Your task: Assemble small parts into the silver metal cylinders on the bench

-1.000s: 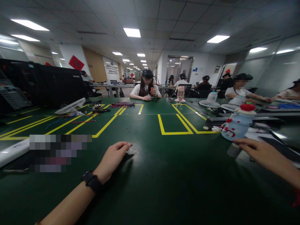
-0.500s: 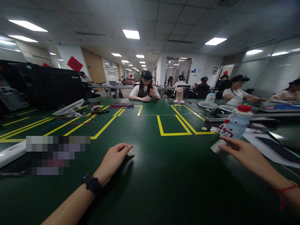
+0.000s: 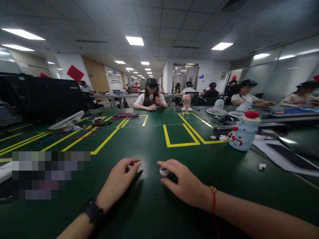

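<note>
Between the thumb and fingers of my right hand is a small round white object with a shiny rim; its kind is hard to make out. This hand is closed on it, low over the green table. Just left of it rests my left hand, with a dark watch on the wrist. Its fingers are loosely bent, the thumb near the index finger, and nothing shows in them. A light blue bottle with a red lid stands upright to the right. A small white-and-black piece lies in front of the bottle.
At right, a dark phone-like slab lies on white paper. Small white fans, a pink bottle and bundled wires sit farther back. Black computer cases stand at left. A person sits across the table.
My right hand has moved left from beside the blue bottle to near my left hand, now with the small round object in it. My left hand has barely moved. The view has shifted slightly.
</note>
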The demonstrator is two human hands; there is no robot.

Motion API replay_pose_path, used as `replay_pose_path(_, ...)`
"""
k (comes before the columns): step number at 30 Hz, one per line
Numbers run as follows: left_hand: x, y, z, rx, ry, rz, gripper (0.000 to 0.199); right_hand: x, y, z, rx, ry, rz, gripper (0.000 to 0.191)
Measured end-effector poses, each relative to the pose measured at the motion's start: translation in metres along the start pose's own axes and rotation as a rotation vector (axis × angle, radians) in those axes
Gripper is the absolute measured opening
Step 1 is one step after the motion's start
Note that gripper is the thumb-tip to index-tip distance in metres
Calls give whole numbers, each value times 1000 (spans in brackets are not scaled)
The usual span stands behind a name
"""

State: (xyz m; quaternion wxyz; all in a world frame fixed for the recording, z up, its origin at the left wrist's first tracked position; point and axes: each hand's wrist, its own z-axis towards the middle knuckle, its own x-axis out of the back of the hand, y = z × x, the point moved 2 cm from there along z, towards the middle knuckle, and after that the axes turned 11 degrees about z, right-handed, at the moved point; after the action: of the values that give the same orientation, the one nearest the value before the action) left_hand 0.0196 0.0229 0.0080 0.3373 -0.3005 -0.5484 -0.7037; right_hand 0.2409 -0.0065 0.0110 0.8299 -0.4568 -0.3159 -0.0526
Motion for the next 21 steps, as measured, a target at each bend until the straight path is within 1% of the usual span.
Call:
replay_pose_path(1, -3, 11, -2, -70, 32, -1, 35, -1, 5, -1, -28, 31, 42, 62)
replay_pose_path(2, -7, 24, -4, -150, 38, -14, 32, -2, 10, -2, -60, 59, 90, 70)
replay_pose_path(4, -15, 50, -8, -295, 4, -35, 26, -4, 18, -3, -114, 102, 183, 81)
replay_pose_path(6, -19, 69, -10, -369, -30, -39, 21, -6, 21, -3, -135, 120, 244, 81)
replay_pose_path(8, -18, 78, -9, -376, -21, -46, 23, -6, 22, -3, -133, 127, 250, 76)
replay_pose_path(10, -14, 73, -7, -332, 27, -55, 23, -5, 21, -3, -129, 119, 209, 71)
replay_pose_path(12, -10, 60, -5, -278, 52, -37, 23, -4, 19, -4, -116, 113, 151, 65)
replay_pose_path(14, -12, 43, -6, -254, 8, 34, 25, -4, 19, -5, -97, 113, 117, 62)
replay_pose_path(17, -24, 25, -9, -267, -98, 206, 23, -6, 16, -5, -61, 109, 92, 62)
replay_pose_path(19, -31, 21, -12, -259, -134, 280, 22, -4, 14, -5, -37, 101, 77, 61)
replay_pose_path(21, -31, 21, -13, -239, -151, 276, 25, 5, 12, -8, -36, 93, 60, 55)
